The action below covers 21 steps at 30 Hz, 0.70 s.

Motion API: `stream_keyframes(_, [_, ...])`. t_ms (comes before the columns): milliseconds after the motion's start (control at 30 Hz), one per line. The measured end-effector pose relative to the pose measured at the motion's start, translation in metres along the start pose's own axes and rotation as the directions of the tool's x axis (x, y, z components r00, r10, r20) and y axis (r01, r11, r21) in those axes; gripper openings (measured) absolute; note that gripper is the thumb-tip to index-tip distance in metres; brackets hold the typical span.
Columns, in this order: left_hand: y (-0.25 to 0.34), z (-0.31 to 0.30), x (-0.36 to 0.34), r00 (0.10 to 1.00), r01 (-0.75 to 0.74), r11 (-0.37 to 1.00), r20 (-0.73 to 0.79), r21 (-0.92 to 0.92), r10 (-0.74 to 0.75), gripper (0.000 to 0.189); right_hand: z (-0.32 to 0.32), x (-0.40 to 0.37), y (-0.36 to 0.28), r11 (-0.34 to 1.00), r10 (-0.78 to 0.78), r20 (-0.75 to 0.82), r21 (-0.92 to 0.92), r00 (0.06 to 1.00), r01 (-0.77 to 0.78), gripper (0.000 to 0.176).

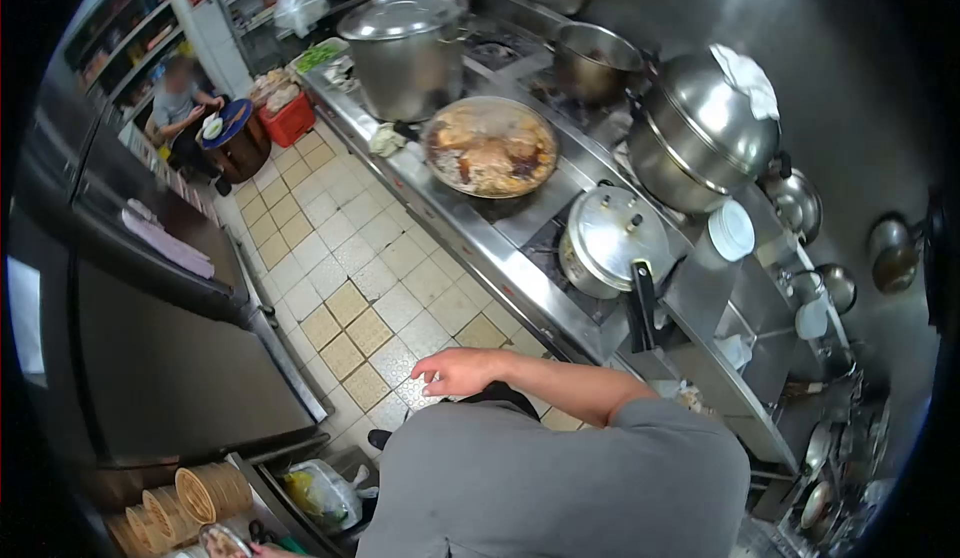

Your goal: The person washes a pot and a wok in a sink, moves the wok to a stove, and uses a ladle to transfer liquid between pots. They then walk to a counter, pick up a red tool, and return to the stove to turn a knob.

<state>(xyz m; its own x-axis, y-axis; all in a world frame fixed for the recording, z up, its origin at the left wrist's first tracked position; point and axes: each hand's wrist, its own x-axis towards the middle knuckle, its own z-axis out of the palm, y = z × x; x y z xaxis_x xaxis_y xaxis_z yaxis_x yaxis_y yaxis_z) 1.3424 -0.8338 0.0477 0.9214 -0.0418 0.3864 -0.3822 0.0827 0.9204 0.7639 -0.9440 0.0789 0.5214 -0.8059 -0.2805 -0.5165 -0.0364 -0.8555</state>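
Note:
My right hand (455, 370) hangs in front of my body above the tiled floor, fingers loosely bent and apart, holding nothing. Only a sliver of my left hand (268, 551) shows at the bottom edge, at the rim of a small bowl (222, 540) with pale contents. That bowl is partly cut off by the frame. Beside it stand several stacked bamboo steamers (215, 491). A plastic tub (322, 493) with a bag and something yellow lies close to the left hand.
Along the right runs a steel stove counter (470, 258) with a large lidded stockpot (405, 53), a wide pan of brown food (490, 148), a pressure cooker (615, 238) and a domed steamer pot (700, 133). Steel refrigerators (180, 358) line the left. A seated person (180, 108) works at a round block (235, 138).

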Motion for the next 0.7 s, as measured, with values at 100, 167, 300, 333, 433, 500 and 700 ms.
stream_keyframes(100, [0.000,0.026,-0.038,0.940,0.174,0.975,0.317,-0.135,-0.123,0.037,-0.030,-0.076,0.016,0.990,-0.027,-0.125,0.133,0.992,0.044,0.041])
stream_keyframes(167, [0.014,0.057,-0.059,0.821,0.511,0.848,0.371,-0.140,-0.434,0.029,-0.041,-0.121,0.018,0.960,0.052,-0.180,0.279,0.982,0.000,0.040])
stream_keyframes(300, [0.109,0.088,-0.195,0.522,0.733,0.678,0.684,-0.055,-0.509,0.034,-0.032,-0.194,0.008,0.956,0.044,-0.362,0.286,0.931,0.066,0.040])
stream_keyframes(333, [0.109,0.097,-0.216,0.396,0.762,0.647,0.794,-0.005,-0.460,0.034,-0.021,-0.210,0.006,0.940,0.037,-0.445,0.320,0.895,0.120,0.038])
stream_keyframes(433, [0.099,0.118,-0.276,0.041,0.698,0.695,0.960,0.172,-0.278,0.035,0.010,-0.252,-0.003,0.955,0.068,-0.635,0.264,0.769,0.133,0.035])
stream_keyframes(500, [0.171,0.110,-0.338,-0.185,0.667,0.697,0.965,0.262,-0.185,0.031,0.036,-0.290,-0.020,0.941,0.196,-0.689,0.333,0.697,0.064,0.034])
stream_keyframes(700, [0.246,0.072,-0.464,-0.719,0.525,0.682,0.694,0.509,0.036,0.042,0.118,-0.412,-0.010,0.911,0.389,-0.820,0.412,0.420,-0.040,0.041])
